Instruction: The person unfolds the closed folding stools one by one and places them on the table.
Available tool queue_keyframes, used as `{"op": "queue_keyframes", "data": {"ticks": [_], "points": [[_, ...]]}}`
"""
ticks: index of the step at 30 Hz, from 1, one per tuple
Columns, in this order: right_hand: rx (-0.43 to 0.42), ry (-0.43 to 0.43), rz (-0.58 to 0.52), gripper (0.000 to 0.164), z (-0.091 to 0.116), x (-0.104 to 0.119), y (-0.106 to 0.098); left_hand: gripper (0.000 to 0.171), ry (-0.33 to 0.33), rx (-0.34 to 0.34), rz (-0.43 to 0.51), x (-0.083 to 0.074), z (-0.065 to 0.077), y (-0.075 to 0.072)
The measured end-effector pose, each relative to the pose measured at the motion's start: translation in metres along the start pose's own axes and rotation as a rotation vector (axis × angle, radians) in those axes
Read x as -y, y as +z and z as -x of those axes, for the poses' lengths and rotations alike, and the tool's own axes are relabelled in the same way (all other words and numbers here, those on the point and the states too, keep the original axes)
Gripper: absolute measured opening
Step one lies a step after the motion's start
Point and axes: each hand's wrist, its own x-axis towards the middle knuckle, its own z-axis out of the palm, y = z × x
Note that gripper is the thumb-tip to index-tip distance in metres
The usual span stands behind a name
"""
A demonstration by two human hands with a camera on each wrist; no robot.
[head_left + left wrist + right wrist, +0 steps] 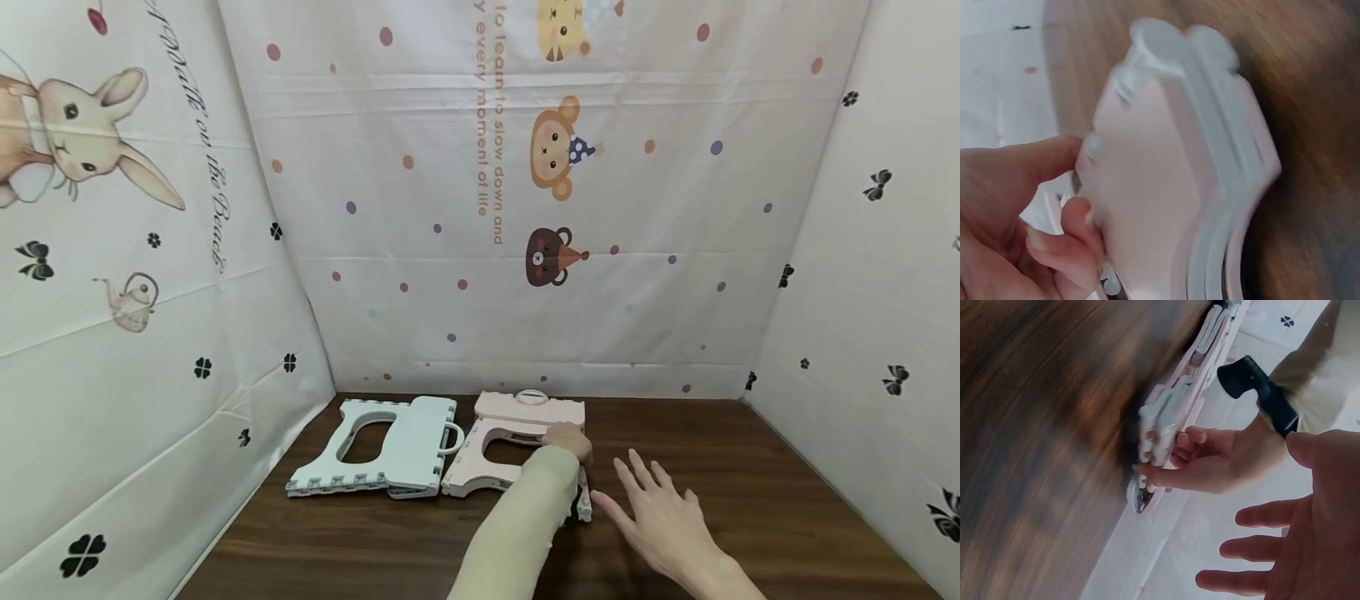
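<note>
A pink folding step stool point(504, 409), folded nearly flat, lies at the far middle of the table. My left hand point(568, 442) grips its right edge, with thumb and curled fingers about the rim in the left wrist view; the stool's pink side panel point(1141, 169) fills the middle there. That edge looks slightly raised off the wood in the right wrist view. To the right of the stool, my right hand point(663, 521) hovers with fingers spread, holding nothing. A pale blue folding step stool point(420, 442), also folded, lies just left of the pink one.
The dark brown wooden table point(750, 483) extends to the right and in front of the stools. White printed cloth walls point(465, 317) enclose it at the back and both sides. A black wrist mount point(1266, 394) sits on the left forearm.
</note>
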Motion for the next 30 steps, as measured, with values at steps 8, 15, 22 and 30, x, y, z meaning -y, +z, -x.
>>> {"op": "queue_keyframes", "data": {"ticks": [8, 15, 22, 30], "points": [[0.02, 0.011, -0.001, 0.087, -0.001, -0.01, 0.0, 0.024, 0.15, 0.02, 0.141, 0.01, 0.027, -0.044], [0.075, 0.028, 0.017, 0.092, -0.002, -0.017, 0.004, 0.036, 0.186, 0.045, 0.329, 0.018, 0.037, -0.063], [0.04, 0.009, 0.024, 0.09, -0.002, -0.018, 0.007, 0.039, 0.208, 0.052, 0.328, 0.02, 0.044, -0.099], [-0.039, -0.015, 0.001, 0.085, -0.024, -0.023, -0.007, 0.037, 0.224, 0.056, 0.464, 0.023, 0.053, -0.138]]}}
